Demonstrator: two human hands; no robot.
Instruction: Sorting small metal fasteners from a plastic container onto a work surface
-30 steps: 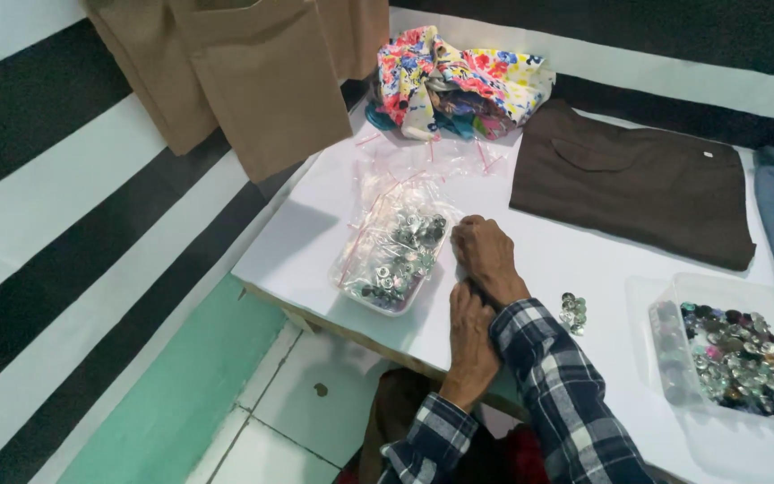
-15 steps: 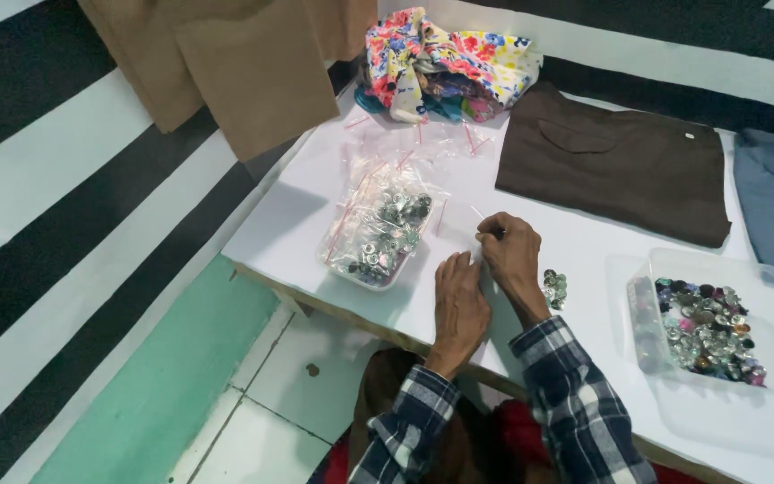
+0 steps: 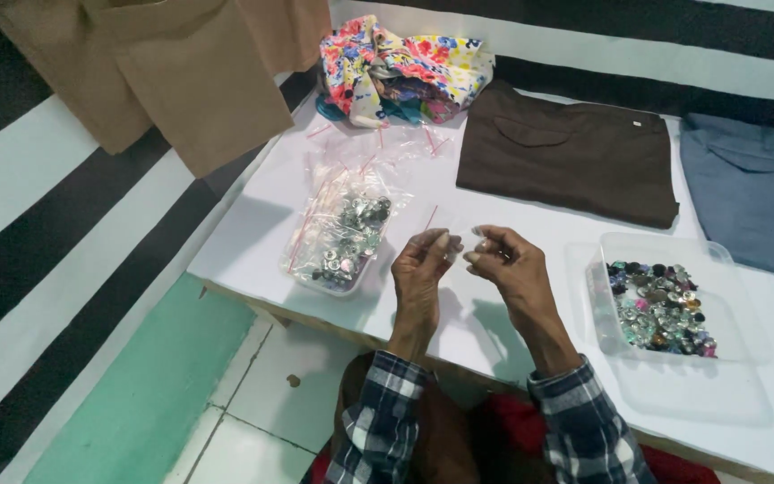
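small clear plastic bag (image 3: 441, 235) with a red strip sits pinched between both hands above the white table (image 3: 253, 215); the left hand (image 3: 423, 264) grips its lower edge with closed fingers, the right hand (image 3: 508, 260) pinches it just beside. a tray of silver buttons (image 3: 342, 242) lies to the left, a clear tub of coloured buttons (image 3: 660, 305) to the right, a folded brown garment (image 3: 566, 152) beyond

Both hands are raised just above a white table (image 3: 253, 224): the left hand (image 3: 423, 264) and the right hand (image 3: 508, 264) pinch a small clear plastic bag (image 3: 454, 229) between their fingertips. Left of them lies a clear bag of silvery pieces (image 3: 342, 237), and to the right a clear tub of coloured buttons (image 3: 660, 305). Farther back lie a folded brown garment (image 3: 566, 152), a blue-grey garment (image 3: 754, 188) and a floral cloth (image 3: 405, 72).
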